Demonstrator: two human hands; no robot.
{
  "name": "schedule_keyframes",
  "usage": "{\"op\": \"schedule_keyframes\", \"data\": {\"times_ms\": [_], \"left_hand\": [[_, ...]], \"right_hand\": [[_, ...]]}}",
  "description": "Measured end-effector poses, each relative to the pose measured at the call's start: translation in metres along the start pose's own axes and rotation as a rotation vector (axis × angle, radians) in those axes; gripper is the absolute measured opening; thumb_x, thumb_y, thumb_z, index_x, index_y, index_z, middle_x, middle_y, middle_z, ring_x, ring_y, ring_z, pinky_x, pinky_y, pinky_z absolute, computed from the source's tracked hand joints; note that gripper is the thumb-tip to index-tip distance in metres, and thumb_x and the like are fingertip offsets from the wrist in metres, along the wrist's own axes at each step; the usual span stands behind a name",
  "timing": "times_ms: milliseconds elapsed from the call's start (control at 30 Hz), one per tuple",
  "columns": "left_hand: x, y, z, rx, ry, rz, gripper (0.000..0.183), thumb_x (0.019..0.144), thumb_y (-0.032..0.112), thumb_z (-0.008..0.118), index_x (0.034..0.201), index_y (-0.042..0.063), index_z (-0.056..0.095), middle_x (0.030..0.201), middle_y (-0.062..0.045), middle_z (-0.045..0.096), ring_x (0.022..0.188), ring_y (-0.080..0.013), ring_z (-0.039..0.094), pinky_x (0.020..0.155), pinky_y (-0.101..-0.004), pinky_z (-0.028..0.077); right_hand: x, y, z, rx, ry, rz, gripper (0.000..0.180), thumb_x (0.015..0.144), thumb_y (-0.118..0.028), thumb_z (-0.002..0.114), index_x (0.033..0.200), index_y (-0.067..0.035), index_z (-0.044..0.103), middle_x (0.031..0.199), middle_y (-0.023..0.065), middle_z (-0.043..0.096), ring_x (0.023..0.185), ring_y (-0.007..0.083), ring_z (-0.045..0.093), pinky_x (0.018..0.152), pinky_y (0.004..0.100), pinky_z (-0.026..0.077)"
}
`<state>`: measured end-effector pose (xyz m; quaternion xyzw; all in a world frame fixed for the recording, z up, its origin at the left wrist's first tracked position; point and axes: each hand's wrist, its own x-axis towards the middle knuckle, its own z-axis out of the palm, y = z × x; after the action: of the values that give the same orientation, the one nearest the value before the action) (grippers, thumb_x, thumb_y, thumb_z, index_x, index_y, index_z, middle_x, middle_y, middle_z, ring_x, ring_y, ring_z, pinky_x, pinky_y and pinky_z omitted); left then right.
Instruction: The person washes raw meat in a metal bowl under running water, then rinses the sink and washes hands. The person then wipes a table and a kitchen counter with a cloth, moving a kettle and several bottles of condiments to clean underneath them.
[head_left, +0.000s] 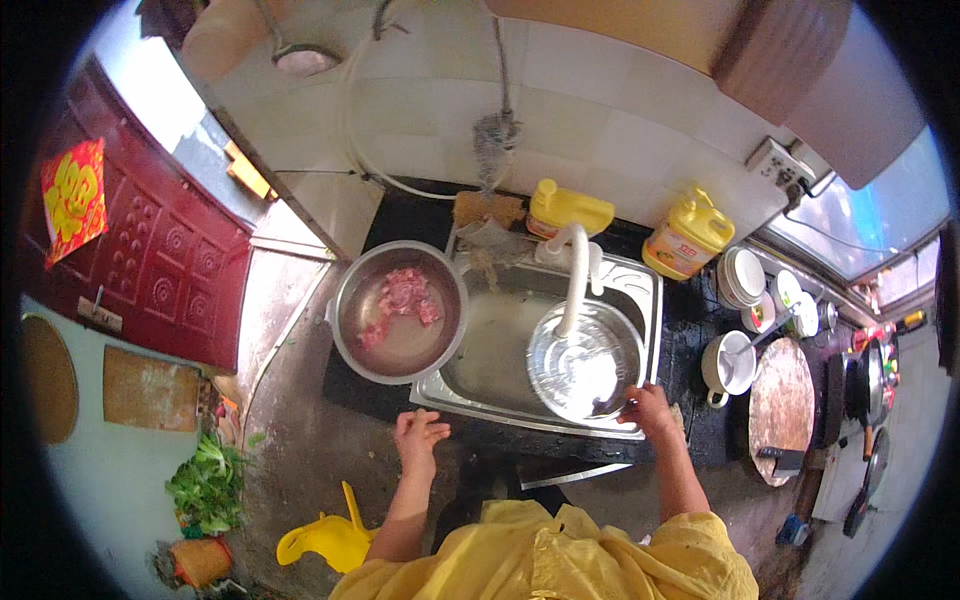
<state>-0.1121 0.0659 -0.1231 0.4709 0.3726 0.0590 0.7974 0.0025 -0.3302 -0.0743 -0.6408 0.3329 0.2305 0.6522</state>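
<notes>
A steel basin (536, 375) stands in the right part of the stainless steel sink (525, 420), under the white faucet (577, 277). My right hand (646, 409) is at the basin's lower right rim, fingers bent over it. Near the sink's front left corner, my left hand (421, 431) hangs above the counter's front edge with fingers partly spread and nothing in them. Left of the sink, a large metal pot (337, 345) holds pieces of raw meat (407, 295) in some liquid.
Two yellow oil jugs (574, 212) (686, 236) stand behind the sink. To the right are stacked bowls (741, 277), a white mug (727, 364) and a round wooden cutting board (780, 405) with a cleaver (784, 461). Leafy greens (206, 484) and a yellow plastic object (330, 536) lie low on the left.
</notes>
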Motion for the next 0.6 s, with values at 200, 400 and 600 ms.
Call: {"op": "schedule_keyframes", "data": {"times_ms": [200,400,600], "left_hand": [[-0.019,0.019,0.018,0.042,-0.17,-0.019,0.036,0.096,0.036,0.05,0.109,0.003,0.049,0.108,-0.016,0.055,0.079,-0.0292,0.066,0.066,-0.035,0.055],[-0.036,0.021,-0.019,0.062,-0.023,-0.018,0.032,0.096,0.034,0.051,0.108,0.004,0.049,0.101,-0.016,0.059,0.074,-0.026,0.066,0.063,-0.0344,0.055],[-0.053,0.009,-0.054,0.004,0.064,-0.059,0.031,0.094,0.03,0.056,0.108,0.004,0.05,0.098,-0.015,0.06,0.071,-0.0248,0.066,0.061,-0.0328,0.055]], "right_hand": [[0.027,0.027,0.117,-0.001,-0.29,-0.091,0.024,0.084,-0.009,0.054,0.102,0.007,0.048,0.08,0.0144,0.055,0.06,0.0253,0.06,0.055,0.0437,0.06],[0.024,-0.041,0.246,0.245,-0.308,-0.268,0.035,0.087,-0.013,0.054,0.112,0.01,0.044,0.09,0.0174,0.057,0.067,0.028,0.063,0.053,0.0393,0.059],[0.076,-0.125,0.315,0.448,-0.188,-0.187,0.058,0.086,-0.008,0.06,0.129,0.008,0.024,0.108,0.0231,0.053,0.067,0.0308,0.065,0.054,0.0396,0.06]]}}
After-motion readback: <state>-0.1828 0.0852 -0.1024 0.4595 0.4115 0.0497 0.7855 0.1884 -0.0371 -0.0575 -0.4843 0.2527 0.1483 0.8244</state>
